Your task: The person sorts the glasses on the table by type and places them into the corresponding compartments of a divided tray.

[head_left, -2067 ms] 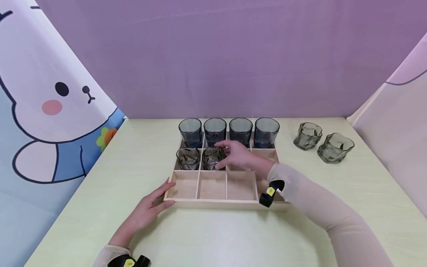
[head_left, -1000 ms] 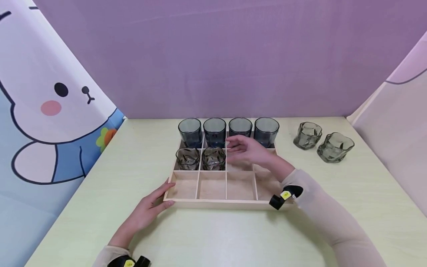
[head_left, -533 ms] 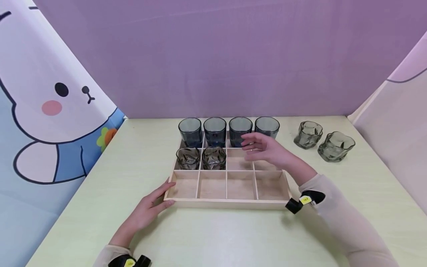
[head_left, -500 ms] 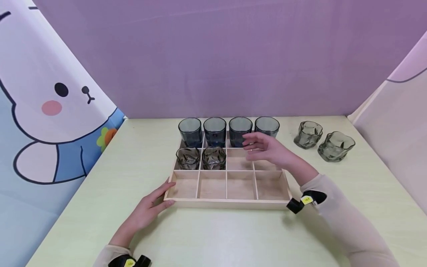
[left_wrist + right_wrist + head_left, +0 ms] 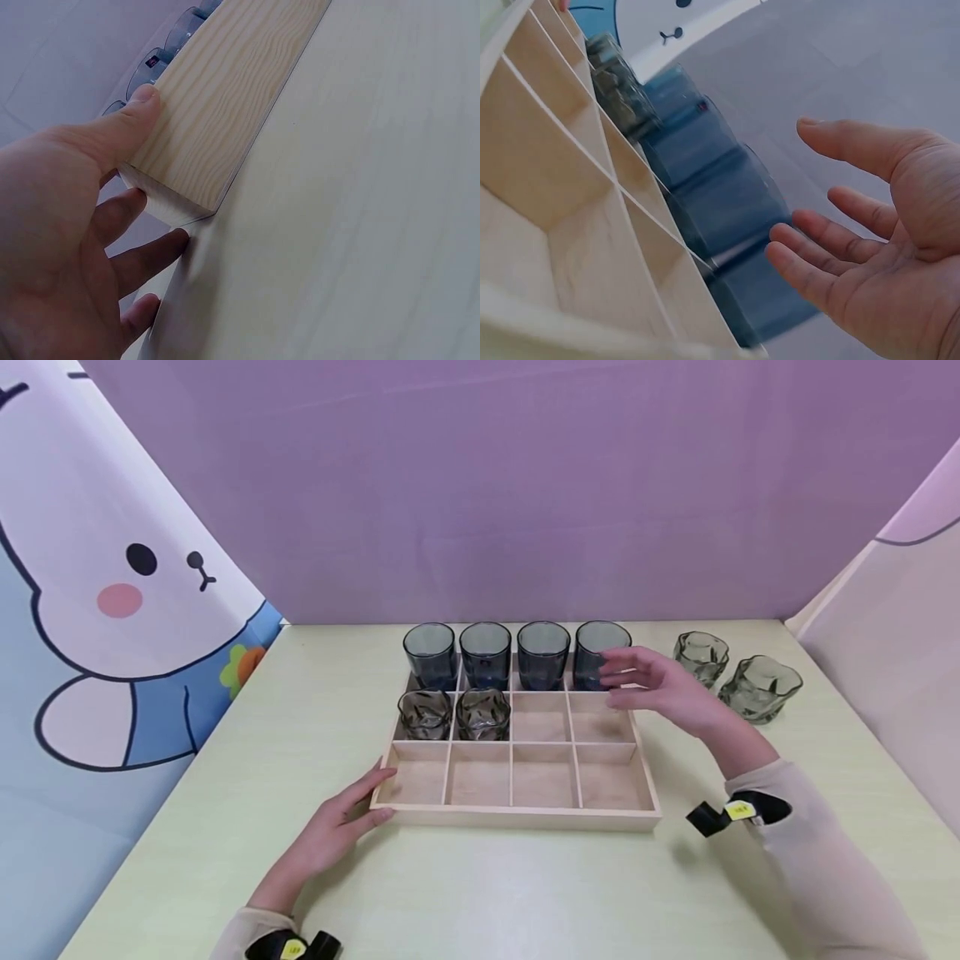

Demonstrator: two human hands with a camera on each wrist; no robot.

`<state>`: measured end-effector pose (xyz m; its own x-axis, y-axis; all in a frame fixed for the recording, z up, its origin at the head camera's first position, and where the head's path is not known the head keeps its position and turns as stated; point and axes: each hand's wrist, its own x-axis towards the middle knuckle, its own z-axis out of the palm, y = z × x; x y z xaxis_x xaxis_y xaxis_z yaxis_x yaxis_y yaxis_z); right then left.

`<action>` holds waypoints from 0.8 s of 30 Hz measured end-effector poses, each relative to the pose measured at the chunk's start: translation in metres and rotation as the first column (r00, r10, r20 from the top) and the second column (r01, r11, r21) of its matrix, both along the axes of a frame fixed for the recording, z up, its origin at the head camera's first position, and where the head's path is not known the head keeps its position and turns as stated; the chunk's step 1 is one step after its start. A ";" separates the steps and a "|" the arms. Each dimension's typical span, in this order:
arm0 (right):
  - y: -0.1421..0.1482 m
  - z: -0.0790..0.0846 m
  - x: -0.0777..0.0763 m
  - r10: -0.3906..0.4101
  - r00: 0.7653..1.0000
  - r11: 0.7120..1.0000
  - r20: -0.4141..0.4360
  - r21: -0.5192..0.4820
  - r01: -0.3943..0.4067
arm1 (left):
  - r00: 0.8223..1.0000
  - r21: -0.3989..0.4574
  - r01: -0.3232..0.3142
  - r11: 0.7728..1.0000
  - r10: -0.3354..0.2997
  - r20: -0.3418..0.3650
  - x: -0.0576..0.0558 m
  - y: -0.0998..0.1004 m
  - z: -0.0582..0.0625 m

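Note:
A light wooden compartment tray (image 5: 517,817) sits on the table. My left hand (image 5: 337,827) holds its front left corner, the thumb on the front wall and fingers at the side wall, as the left wrist view shows. Tall blue-grey glass tumblers (image 5: 543,657) fill the back row. In the middle row, two short wavy grey glasses (image 5: 483,717) stand in the two left compartments. My right hand (image 5: 666,689), fingers spread and holding nothing, hovers over the tray's back right side, overlapping the rightmost tumbler in the head view. The right wrist view shows its palm and loosely bent fingers.
Two more short wavy glasses, a farther one (image 5: 701,658) and a nearer one (image 5: 761,689), are on the table right of the tray. A purple cloth backdrop (image 5: 525,502) rises behind the table, and a cartoon-printed panel (image 5: 97,693) stands at the left.
My right hand has let go of the second short glass in the middle row and moved right, across the tray towards the loose glasses. My left hand has stayed at the corner.

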<state>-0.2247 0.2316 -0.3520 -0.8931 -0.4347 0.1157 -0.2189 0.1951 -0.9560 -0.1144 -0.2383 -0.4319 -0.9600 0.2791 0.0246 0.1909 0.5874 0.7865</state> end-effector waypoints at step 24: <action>0.093 0.000 -0.001 -0.330 0.944 0.896 0.016 -0.311 0.318 | 1.000 0.018 0.012 1.000 -0.012 -0.012 0.001 0.000 0.000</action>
